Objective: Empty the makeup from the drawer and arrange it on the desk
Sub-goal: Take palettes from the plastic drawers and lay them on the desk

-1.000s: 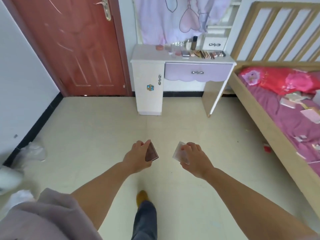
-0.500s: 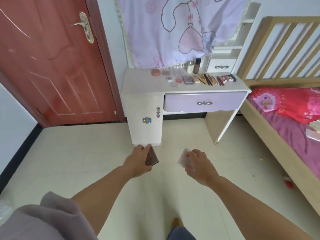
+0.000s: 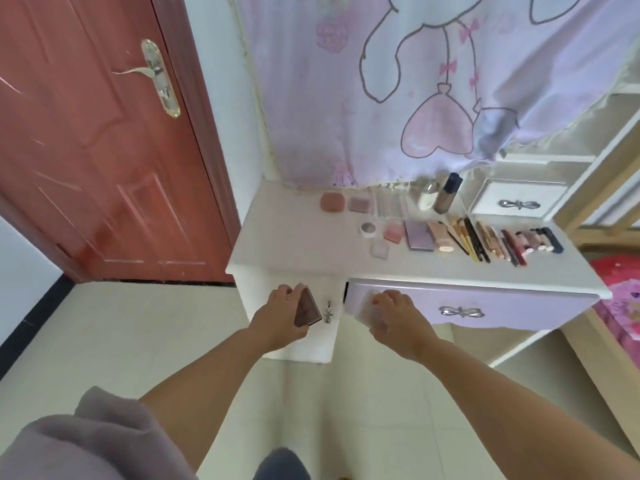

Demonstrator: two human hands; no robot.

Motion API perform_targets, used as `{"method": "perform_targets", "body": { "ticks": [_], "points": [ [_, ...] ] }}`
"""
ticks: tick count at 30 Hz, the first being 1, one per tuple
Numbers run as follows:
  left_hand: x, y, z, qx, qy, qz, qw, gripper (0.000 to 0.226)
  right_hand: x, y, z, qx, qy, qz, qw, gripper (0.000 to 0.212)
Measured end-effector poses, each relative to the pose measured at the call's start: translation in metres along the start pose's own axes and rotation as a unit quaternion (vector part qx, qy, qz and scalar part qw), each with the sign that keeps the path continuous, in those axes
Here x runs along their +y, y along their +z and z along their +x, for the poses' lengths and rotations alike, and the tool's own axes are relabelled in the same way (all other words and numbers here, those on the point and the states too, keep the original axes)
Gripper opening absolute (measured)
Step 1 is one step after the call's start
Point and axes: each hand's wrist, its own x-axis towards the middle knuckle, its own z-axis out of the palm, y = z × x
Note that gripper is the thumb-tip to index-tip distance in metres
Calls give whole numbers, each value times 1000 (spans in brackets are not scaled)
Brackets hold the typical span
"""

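My left hand [image 3: 278, 317] grips a dark brown compact [image 3: 307, 308] in front of the white desk's [image 3: 298, 252] cabinet door. My right hand [image 3: 396, 318] holds a pale translucent case [image 3: 363, 310] just in front of the lilac drawer [image 3: 485, 311], which looks pushed in. On the desk top lie a pink compact [image 3: 332, 201], small palettes [image 3: 419, 234], a little round pot [image 3: 369, 229] and a row of several pencils and lipsticks [image 3: 502, 242]. A dark bottle [image 3: 448, 192] stands at the back.
A red door [image 3: 86, 150] is at the left. A lilac cartoon cloth [image 3: 433, 81] hangs behind the desk. A small white drawer box [image 3: 517, 202] sits at the desk's back right. A bed with pink bedding [image 3: 620, 306] flanks the right.
I have walked up to the desk, which now fills the view. Both hands carry the same two items and have come level with the desk front.
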Motion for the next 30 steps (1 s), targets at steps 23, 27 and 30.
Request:
{"method": "perform_targets", "body": {
  "ticks": [23,27,30],
  "points": [
    [-77,-24,368,-167,146,124,967,80,43,11,349,-140,6,-109,984,57],
    [-77,-25,380,-192,167,132,958,83,46,14,352,-168,21,-103,980,63],
    [-77,-32,380,-212,166,133,954,90,41,12,349,-155,38,-90,983,61]
  ]
}}
